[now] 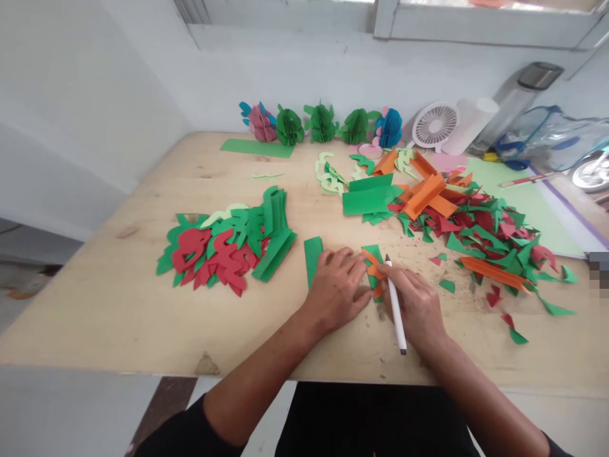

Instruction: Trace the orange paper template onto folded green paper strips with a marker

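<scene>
My right hand is closed around a slim white pen with dark ends. Its fingertips are at the edge of an orange paper cutout, which lies over a green paper strip. From the other side my left hand lies flat, fingers stretched out, its fingertips reaching the orange cutout and the green strip. Another folded green paper piece is partly covered by my left hand. To the left is a pile of red cutouts and green cutouts.
Red and green paper scraps heap on the right, with folded orange strips and a folded green sheet. Several honeycomb paper figures line the wall beside a small white fan, a bottle and a clear pouch.
</scene>
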Demonstrator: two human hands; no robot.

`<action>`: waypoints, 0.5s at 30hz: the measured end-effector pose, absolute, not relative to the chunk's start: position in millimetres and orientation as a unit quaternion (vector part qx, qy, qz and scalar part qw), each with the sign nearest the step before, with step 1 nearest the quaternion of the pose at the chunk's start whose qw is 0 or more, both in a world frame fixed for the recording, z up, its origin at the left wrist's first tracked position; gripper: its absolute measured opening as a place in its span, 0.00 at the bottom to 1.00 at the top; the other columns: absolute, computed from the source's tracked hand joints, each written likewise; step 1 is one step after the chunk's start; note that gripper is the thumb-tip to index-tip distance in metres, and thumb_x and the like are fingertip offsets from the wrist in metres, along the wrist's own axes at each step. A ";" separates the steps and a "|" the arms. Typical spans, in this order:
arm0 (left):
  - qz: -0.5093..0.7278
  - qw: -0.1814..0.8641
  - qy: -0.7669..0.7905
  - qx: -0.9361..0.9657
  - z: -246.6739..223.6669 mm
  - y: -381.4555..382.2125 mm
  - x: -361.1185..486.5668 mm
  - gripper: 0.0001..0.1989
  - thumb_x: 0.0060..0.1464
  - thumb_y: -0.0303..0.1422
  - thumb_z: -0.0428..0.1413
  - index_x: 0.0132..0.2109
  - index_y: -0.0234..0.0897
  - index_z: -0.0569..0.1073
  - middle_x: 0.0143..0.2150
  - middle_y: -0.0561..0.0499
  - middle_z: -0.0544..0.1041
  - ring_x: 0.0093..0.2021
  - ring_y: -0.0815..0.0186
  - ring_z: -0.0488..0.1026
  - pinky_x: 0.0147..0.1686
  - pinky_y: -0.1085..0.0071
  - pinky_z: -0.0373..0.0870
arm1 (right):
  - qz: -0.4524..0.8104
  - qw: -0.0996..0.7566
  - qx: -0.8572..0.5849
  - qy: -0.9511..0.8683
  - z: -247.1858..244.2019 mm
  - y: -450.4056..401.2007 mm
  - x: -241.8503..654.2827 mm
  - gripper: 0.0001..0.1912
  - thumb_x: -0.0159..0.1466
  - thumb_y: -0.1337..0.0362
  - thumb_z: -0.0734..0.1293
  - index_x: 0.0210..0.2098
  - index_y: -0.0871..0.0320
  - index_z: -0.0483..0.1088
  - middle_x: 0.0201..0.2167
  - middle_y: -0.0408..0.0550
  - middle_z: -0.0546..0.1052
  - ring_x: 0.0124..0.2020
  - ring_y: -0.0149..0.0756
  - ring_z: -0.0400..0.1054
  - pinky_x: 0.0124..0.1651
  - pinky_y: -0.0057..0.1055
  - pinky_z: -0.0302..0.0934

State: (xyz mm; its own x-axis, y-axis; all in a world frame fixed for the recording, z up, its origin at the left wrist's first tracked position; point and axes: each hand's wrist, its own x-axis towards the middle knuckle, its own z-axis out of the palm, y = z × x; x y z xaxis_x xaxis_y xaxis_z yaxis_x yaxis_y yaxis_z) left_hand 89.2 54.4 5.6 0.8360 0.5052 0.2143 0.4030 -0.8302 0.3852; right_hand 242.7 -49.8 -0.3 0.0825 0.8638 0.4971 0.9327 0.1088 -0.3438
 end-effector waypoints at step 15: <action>0.155 0.186 0.252 0.937 12.3 55.6 87.5 0.15 0.56 0.37 0.57 0.49 0.35 0.73 0.59 0.42 0.73 0.61 0.49 0.63 0.60 0.45 0.56 | -0.026 0.275 -0.652 -0.706 0.7 -46.9 243.5 0.20 0.69 0.70 0.57 0.58 0.57 0.68 0.37 0.52 0.79 0.38 0.42 0.70 0.40 0.37 0.65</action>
State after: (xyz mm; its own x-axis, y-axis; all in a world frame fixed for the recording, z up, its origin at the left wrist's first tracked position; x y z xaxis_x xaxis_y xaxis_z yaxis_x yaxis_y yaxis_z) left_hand 87.5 55.6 12.3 0.8251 0.5293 0.1974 0.4141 -0.8044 0.4260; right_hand 243.5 -46.9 0.7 0.0017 0.9065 0.4222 0.9356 0.1477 -0.3208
